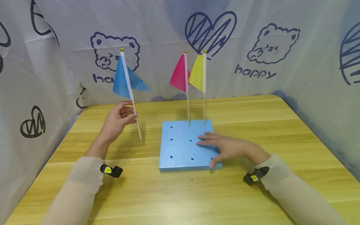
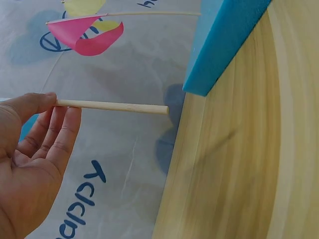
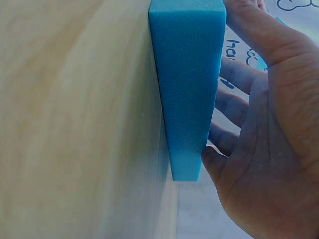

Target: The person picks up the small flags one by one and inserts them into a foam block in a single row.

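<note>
My left hand (image 1: 121,118) pinches the wooden stick of a blue flag (image 1: 125,78) and holds it in the air left of the blue foam block (image 1: 180,150). The stick (image 2: 112,106) juts from my fingertips (image 2: 50,102) in the left wrist view. A pink flag (image 1: 180,74) and a yellow flag (image 1: 197,73) stand upright in holes along the block's far edge. My right hand (image 1: 222,147) lies flat on the block's right side, fingers spread. In the right wrist view my right hand (image 3: 259,129) rests against the block (image 3: 189,89).
The block lies on a wooden table (image 1: 253,125). A white cloth with bear and heart drawings (image 1: 270,43) walls the table at the back and both sides. Several open holes (image 1: 171,139) dot the block's top.
</note>
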`<state>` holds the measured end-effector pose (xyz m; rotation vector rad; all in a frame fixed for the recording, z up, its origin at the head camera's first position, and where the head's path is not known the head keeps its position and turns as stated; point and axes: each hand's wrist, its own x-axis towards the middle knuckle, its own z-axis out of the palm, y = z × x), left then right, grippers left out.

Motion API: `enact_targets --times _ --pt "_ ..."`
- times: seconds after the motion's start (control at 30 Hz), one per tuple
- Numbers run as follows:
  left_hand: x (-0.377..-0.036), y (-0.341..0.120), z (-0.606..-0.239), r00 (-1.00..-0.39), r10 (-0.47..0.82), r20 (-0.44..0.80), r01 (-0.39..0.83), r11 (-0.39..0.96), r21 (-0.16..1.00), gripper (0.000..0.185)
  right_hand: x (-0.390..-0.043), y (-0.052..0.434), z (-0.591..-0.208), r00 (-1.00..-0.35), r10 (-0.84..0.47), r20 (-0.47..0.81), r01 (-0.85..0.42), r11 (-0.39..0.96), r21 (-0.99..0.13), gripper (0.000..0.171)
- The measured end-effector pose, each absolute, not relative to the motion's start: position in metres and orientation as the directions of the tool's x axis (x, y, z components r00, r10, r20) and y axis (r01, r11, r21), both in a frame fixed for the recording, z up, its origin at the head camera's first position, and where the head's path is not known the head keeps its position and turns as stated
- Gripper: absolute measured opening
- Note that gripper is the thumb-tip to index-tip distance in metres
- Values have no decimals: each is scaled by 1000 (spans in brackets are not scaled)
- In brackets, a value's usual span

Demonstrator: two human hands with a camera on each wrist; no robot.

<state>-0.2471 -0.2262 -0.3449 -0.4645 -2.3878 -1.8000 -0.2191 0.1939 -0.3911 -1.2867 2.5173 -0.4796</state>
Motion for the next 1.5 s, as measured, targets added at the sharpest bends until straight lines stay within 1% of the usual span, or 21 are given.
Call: enact_targets --times 0.37,0.83,1.17,1.37,1.5 --pt "-264 -200 -346 -928 191 321 352 163 922 46 -219 195 -392 -574 -813 -94 -723 558 -407 94" --pt "-281 -169 -353 -933 130 335 343 43 938 42 -217 194 -389 -569 -818 -89 -727 550 -411 93" --pt "-297 -153 -358 -950 146 276 282 22 959 44 -217 195 -390 -569 -817 -90 -729 552 -405 93" --pt "-305 -143 -364 -953 157 259 270 52 961 43 -217 194 -391 -564 -821 -88 -734 547 -403 93" --pt "-307 -137 -365 -954 153 257 271 74 960 39 -216 194 -391 -563 -822 -87 -733 545 -407 93"
